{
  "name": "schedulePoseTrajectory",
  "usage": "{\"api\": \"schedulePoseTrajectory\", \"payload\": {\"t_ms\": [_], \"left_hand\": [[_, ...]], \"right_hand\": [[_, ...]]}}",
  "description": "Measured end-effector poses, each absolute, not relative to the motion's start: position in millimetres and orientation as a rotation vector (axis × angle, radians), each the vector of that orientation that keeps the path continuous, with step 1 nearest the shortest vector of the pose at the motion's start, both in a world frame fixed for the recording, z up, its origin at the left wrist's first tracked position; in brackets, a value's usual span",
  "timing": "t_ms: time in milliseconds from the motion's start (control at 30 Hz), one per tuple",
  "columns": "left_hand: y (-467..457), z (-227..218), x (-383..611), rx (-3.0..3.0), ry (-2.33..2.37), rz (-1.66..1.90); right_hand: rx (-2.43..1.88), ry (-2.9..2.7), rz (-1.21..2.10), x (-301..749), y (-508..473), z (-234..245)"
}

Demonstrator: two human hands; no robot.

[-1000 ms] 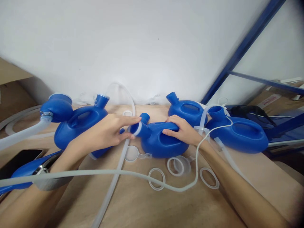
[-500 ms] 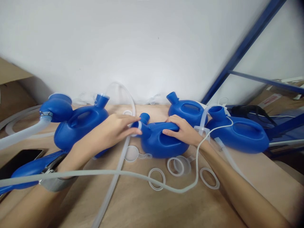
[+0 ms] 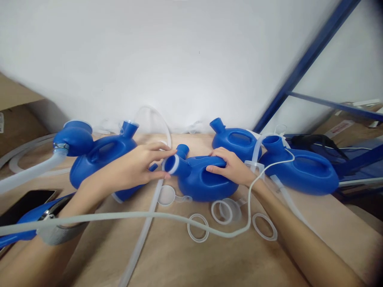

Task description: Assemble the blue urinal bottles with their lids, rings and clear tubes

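Observation:
A blue plastic jug [image 3: 203, 181] lies on its side in the middle of the wooden table [image 3: 185, 259]. My right hand [image 3: 230, 165] is wrapped round its handle. My left hand [image 3: 134, 167] pinches the white ring on the jug's wide mouth [image 3: 171, 164] with thumb and fingertips. A small second spout sticks up just behind the mouth. A clear cap on a tab [image 3: 167, 196] lies on the table just below the mouth.
Three more blue jugs lie around: one at left [image 3: 98, 159] with a grey hose [image 3: 26, 173], two at right [image 3: 236, 139] [image 3: 302, 171]. Translucent tubes [image 3: 143, 231] cross the table, several clear rings [image 3: 197, 227] lie in front. A phone [image 3: 20, 201] rests at left, a blue metal frame [image 3: 302, 63] at right.
My left fingers slid onto the jug's mouth half a second ago and have drawn back a little, again showing the opening. The right hand has kept its grip.

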State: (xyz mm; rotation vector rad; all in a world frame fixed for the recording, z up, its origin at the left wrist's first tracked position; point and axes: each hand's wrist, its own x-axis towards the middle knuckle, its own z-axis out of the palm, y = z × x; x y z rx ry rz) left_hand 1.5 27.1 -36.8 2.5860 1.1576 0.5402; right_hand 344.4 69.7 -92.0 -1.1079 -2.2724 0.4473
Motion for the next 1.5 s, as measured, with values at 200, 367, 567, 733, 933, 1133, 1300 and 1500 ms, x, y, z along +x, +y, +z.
{"api": "schedulePoseTrajectory", "payload": {"t_ms": [200,367,567,733,933,1133,1300,1500], "left_hand": [[29.7,-34.2,3.4,2.587,1.073,0.621],[33.2,-33.9,5.5,2.598,0.971,0.662],[31.3,-38.2,4.0,2.607,0.948,0.729],[24.7,-35.1,13.1,2.550,1.084,0.709],[23.5,-29.8,20.0,2.411,1.152,0.659],[21.0,-31.3,21.2,2.351,1.250,0.600],[16.3,-25.7,28.9,2.347,1.351,0.520],[14.9,-16.1,9.9,2.424,1.393,0.361]], "right_hand": [[-1.113,-2.263,0.463,343.4,69.0,-92.9],[-1.133,-2.270,0.469,341.7,69.3,-91.9],[-1.162,-2.267,0.461,340.5,69.7,-90.8],[-1.185,-2.270,0.457,340.5,69.6,-90.6],[-1.235,-2.256,0.484,339.7,68.3,-89.4],[-1.224,-2.256,0.460,339.5,66.6,-87.8],[-1.261,-2.255,0.464,339.9,67.2,-87.9],[-1.251,-2.265,0.390,341.7,68.7,-87.9]]}}
